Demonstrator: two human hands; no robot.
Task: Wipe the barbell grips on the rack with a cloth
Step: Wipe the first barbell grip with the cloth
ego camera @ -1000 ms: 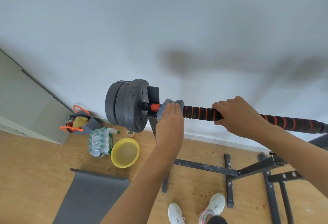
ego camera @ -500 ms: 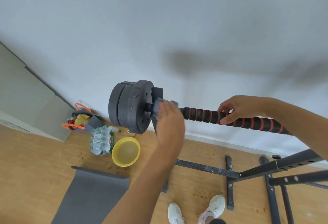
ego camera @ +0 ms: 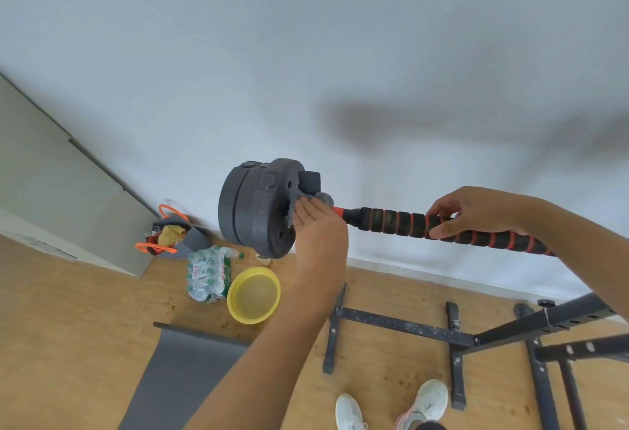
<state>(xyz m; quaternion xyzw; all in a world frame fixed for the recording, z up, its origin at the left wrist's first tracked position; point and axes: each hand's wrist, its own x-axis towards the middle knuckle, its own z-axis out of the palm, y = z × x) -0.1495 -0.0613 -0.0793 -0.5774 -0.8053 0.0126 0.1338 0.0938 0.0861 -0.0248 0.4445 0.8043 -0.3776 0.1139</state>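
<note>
A barbell with a black foam grip ringed in orange [ego camera: 401,222] runs from the middle to the right. Dark grey weight plates [ego camera: 255,208] sit on its left end. My left hand [ego camera: 318,229] presses a blue-grey cloth [ego camera: 308,200] against the bar right beside the plates; most of the cloth is hidden under the palm. My right hand [ego camera: 476,213] curls around the grip further right, fingers wrapped over the foam. A short orange section of bar [ego camera: 338,211] shows just right of the cloth.
The black rack frame [ego camera: 408,326] stands on the wooden floor below the bar. A yellow bowl [ego camera: 253,295], a pack of water bottles [ego camera: 207,274], a grey bag with orange handles [ego camera: 170,235] and a grey mat [ego camera: 183,378] lie at the left. My white shoes [ego camera: 391,406] are at the bottom.
My left hand slid the cloth left along the bar, from the grip's end onto the section against the plates. My right hand shifted its hold slightly rightward on the grip.
</note>
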